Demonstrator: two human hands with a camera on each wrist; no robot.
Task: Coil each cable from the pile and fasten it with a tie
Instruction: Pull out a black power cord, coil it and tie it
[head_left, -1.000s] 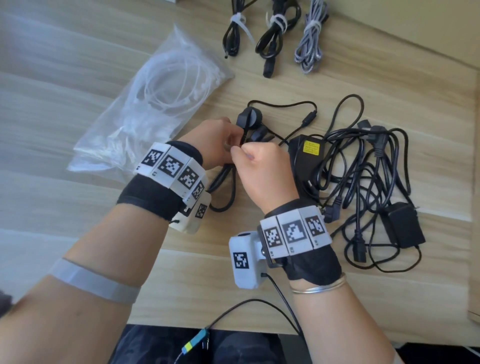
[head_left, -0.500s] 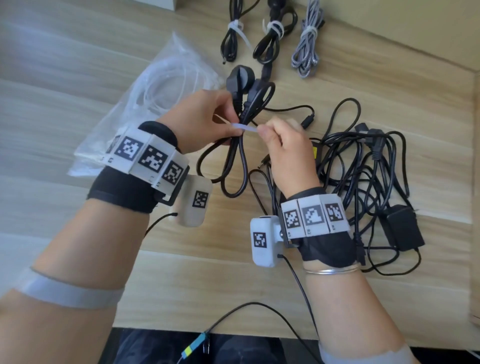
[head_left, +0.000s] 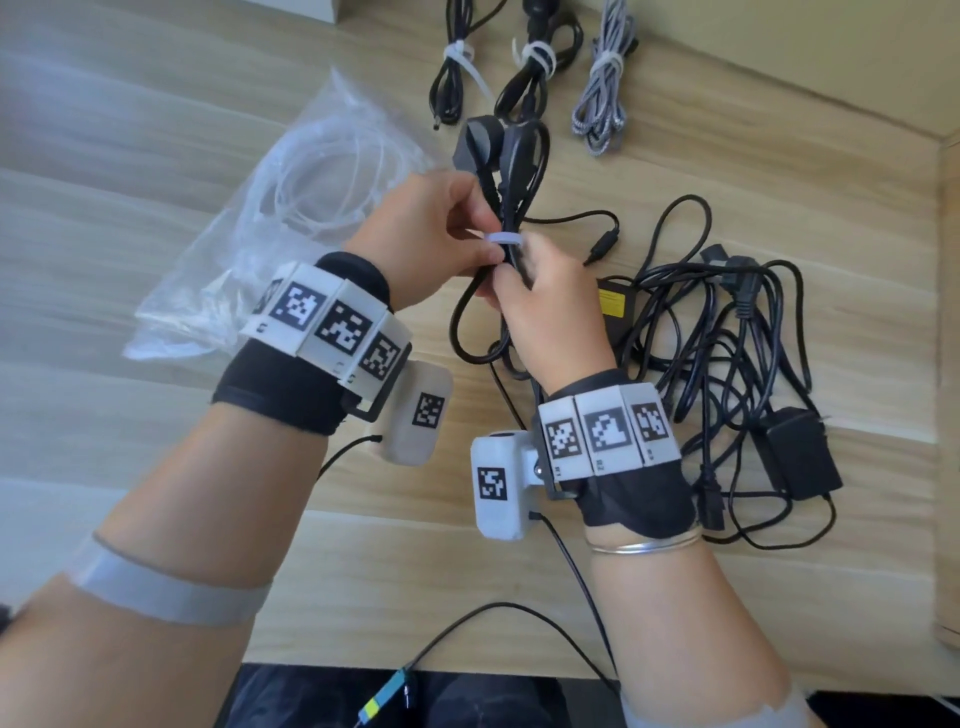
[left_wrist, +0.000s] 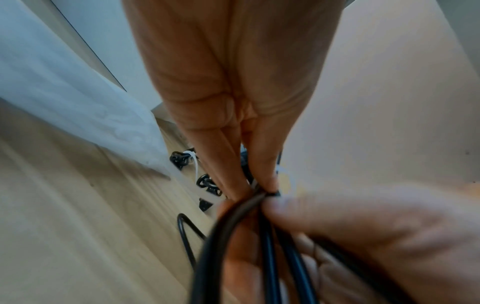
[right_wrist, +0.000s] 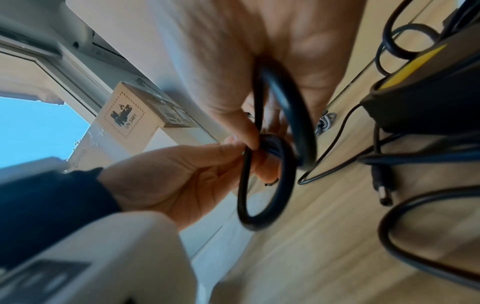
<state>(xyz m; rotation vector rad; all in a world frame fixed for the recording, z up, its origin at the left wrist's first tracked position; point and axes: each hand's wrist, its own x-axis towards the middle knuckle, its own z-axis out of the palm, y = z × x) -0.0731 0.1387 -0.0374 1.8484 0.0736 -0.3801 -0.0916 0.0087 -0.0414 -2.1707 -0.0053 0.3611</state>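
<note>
Both hands pinch the coiled black cable at its white tie: left hand, right hand; fastening underway, next likely cinching it tight

Black coiled cable upright at frame centre, pale tie banding its middle. Loose black cable pile lies centre right. Three tied bundles along top edge.

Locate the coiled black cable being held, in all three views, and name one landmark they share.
Head: the coiled black cable is upper centre, between left hand and right hand, a white tie round it.
Left wrist: lower centre, running down from the fingertips.
Right wrist: centre, looped.
Shared landmark: the wooden table.
</note>
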